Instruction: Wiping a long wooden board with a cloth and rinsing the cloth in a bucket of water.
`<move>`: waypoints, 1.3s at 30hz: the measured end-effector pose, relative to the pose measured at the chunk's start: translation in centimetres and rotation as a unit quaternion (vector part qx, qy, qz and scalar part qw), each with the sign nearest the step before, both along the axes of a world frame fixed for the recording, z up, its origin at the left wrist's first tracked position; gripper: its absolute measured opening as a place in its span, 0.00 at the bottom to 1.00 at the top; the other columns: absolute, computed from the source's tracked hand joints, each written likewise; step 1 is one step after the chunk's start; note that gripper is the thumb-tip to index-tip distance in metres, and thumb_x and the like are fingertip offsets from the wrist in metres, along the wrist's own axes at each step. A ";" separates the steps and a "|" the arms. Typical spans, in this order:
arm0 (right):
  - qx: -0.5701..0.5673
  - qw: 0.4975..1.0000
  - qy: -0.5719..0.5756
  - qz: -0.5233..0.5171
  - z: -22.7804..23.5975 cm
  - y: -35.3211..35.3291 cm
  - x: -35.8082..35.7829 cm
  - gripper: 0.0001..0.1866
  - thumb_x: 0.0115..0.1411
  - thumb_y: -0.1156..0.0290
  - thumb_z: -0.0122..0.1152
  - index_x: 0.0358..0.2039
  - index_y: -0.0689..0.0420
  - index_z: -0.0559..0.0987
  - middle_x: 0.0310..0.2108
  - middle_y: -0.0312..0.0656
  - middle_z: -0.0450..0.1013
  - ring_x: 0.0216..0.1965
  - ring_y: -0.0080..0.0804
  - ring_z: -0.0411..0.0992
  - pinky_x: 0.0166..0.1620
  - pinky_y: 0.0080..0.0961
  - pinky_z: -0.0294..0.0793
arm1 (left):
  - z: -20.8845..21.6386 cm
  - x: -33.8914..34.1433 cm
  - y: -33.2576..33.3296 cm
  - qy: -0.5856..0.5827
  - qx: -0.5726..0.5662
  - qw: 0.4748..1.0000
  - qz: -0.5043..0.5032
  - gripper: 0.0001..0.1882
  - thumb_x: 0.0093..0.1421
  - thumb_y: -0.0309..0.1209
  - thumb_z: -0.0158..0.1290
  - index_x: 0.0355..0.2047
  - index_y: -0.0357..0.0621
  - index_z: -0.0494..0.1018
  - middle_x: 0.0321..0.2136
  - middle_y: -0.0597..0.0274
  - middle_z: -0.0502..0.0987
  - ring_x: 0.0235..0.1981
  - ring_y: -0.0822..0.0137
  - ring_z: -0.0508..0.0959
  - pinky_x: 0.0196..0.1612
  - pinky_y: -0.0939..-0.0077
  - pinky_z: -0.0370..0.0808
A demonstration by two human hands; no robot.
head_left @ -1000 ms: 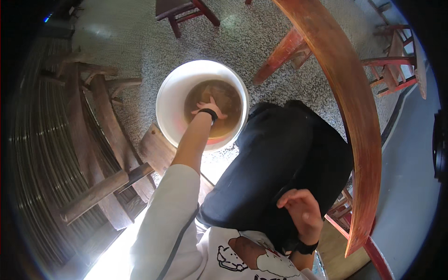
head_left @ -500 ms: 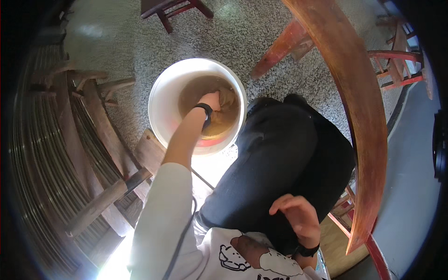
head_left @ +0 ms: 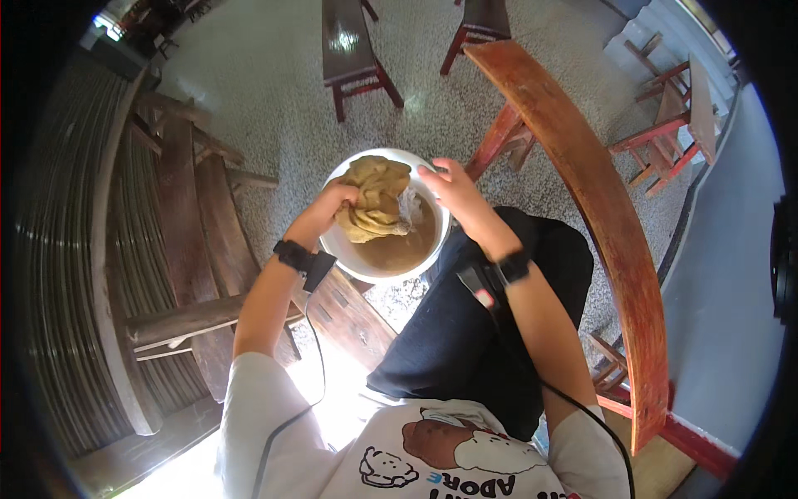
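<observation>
A wet yellow-brown cloth (head_left: 376, 190) hangs bunched over the white bucket (head_left: 335, 248), with water running off its right side. My left hand (head_left: 331, 205) is closed on the cloth's left edge. At the bucket's right rim, my right hand (head_left: 455, 190) is raised with its fingers apart, holding nothing. Murky brown water (head_left: 397, 254) lies in the bucket below the cloth. Each wrist wears a black band with a cable.
A long reddish wooden bench (head_left: 594, 183) curves along my right side, close to my knee. Dark benches (head_left: 349, 46) stand ahead on the speckled floor. To the left are wooden bench parts (head_left: 187, 224) by a ridged wall. A wooden seat (head_left: 345, 312) sits just below the bucket.
My left hand has lifted the cloth out of the water. My right hand has risen from my lap to the bucket's right rim. The view has tilted upward, showing more floor and benches.
</observation>
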State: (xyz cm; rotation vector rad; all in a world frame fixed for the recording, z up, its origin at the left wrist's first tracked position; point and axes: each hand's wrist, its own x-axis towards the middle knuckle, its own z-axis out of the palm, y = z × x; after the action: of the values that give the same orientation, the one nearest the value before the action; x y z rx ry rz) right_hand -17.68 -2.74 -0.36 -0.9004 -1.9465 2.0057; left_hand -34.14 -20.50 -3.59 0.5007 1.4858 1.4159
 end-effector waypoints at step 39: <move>0.157 0.970 -0.117 -0.143 -8.9 -5.2 -7.7 0.20 0.49 0.66 0.56 0.38 0.67 0.68 0.34 0.58 0.73 0.38 0.53 0.72 0.42 0.40 0.71 | -6.2 7.6 4.2 0.486 -0.267 0.832 0.003 0.25 0.54 0.39 0.50 0.46 0.35 0.58 0.39 0.45 0.73 0.40 0.49 0.75 0.41 0.60 0.71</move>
State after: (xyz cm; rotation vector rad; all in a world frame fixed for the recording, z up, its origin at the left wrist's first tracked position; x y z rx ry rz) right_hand -25.41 -7.95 -9.26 -1.2913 -2.0332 1.4369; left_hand -26.52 -16.33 -9.82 0.9164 2.5775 0.6362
